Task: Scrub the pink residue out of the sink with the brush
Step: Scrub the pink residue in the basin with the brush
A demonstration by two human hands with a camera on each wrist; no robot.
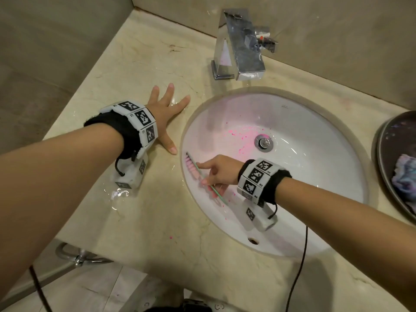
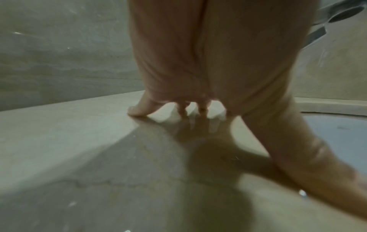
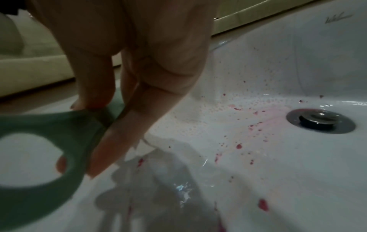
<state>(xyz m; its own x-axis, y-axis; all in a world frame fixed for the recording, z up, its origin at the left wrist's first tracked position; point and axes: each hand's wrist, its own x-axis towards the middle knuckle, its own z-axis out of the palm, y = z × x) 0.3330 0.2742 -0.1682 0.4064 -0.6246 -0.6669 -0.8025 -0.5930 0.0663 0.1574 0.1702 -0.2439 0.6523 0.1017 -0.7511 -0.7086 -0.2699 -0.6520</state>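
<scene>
A white oval sink point(image 1: 315, 167) is set into a beige marble counter. Pink residue point(image 1: 242, 137) spatters the basin left of the metal drain point(image 1: 263, 142), and the right wrist view shows more pink residue point(image 3: 256, 124) beside the drain point(image 3: 320, 120). My right hand point(image 1: 217, 171) grips a green-handled brush point(image 1: 202, 176) whose pink-stained bristles press the sink's left wall. In the right wrist view the brush point(image 3: 49, 138) shows a looped green handle pinched by my right hand point(image 3: 111, 102). My left hand point(image 1: 166, 113) lies flat with spread fingers on the wet counter left of the sink, as my left hand point(image 2: 198, 78) also does in its wrist view.
A chrome faucet point(image 1: 238, 48) stands behind the sink. A dark round tray point(image 1: 382, 154) holding a crumpled cloth point(image 1: 405, 174) sits at the right edge. Water pools on the counter point(image 1: 144, 210) near my left wrist. Walls close in at the left and back.
</scene>
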